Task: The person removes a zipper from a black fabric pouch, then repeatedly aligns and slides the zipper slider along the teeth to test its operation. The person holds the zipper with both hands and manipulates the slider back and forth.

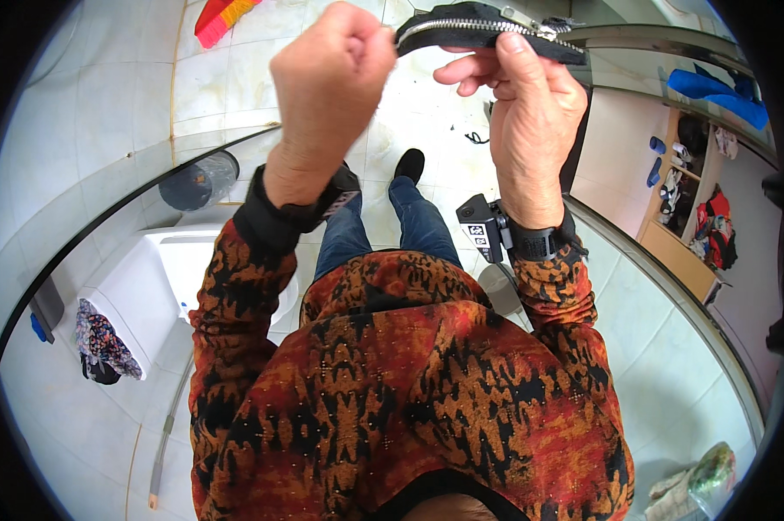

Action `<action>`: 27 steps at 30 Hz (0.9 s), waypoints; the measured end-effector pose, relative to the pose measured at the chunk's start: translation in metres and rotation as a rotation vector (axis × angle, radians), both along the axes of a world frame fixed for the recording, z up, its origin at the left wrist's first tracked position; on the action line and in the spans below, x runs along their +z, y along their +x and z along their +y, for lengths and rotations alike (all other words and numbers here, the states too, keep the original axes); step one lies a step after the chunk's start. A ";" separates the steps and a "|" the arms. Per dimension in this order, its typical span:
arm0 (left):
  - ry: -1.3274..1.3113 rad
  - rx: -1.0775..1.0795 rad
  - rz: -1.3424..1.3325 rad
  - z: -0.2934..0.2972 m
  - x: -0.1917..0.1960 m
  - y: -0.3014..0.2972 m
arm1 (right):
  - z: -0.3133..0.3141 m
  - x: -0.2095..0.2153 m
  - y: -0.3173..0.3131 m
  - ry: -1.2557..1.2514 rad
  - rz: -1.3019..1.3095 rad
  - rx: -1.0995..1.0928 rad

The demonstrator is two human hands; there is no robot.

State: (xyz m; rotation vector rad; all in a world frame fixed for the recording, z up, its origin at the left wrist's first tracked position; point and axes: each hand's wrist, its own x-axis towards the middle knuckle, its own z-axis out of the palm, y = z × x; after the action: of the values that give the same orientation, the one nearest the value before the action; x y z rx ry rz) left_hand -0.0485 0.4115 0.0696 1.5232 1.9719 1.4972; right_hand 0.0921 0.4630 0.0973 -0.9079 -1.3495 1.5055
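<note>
A black fabric strip with a silver metal zipper [470, 28] stretches between my two hands at the top of the view. My left hand [338, 74] is closed in a fist at the strip's left end, its knuckles toward me and its fingertips hidden. At the right end my right hand [535, 100] pinches the strip, the thumb lying on the zipper teeth and the other fingers curled behind and below. The metal slider and pull tab sit close above that thumb. Both wrists wear black bands, with a small black device on the right one.
A white basin [149, 286] stands at the left, with patterned cloth [105, 340] at its side and a bin [199, 181] beyond it. Glass panel edges curve along both sides. Shelves with shoes [674, 187] are at the right. A plastic-wrapped bundle [711, 478] lies lower right.
</note>
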 end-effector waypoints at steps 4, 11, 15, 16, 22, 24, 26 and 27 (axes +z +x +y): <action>-0.139 -0.115 -0.590 -0.005 -0.009 -0.018 | 0.009 0.002 0.011 -0.045 0.041 0.028; -0.165 -0.331 -0.775 -0.003 -0.001 -0.026 | 0.015 0.006 0.018 -0.129 0.094 0.082; -0.212 -0.462 -0.798 0.004 0.005 -0.013 | 0.018 0.007 0.020 -0.247 0.179 0.099; -0.216 -0.511 -0.815 0.005 0.006 -0.009 | 0.019 0.008 0.020 -0.276 0.221 0.116; -0.390 -0.592 -0.882 0.002 0.012 0.005 | 0.030 0.010 0.018 -0.329 0.288 0.049; -0.365 -0.550 -0.932 0.001 0.013 0.006 | 0.029 0.008 0.016 -0.338 0.328 -0.008; -0.295 -0.530 -0.948 0.001 0.016 0.008 | 0.020 0.005 0.013 -0.309 0.115 0.029; -0.296 -0.502 -0.951 0.000 0.017 0.009 | 0.016 0.004 0.013 -0.207 0.030 0.112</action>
State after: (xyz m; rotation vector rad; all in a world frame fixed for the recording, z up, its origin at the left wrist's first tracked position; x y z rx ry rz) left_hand -0.0397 0.4119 0.0868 0.8237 1.0825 1.2675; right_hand 0.1056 0.4791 0.1013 -0.9462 -1.2564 1.7634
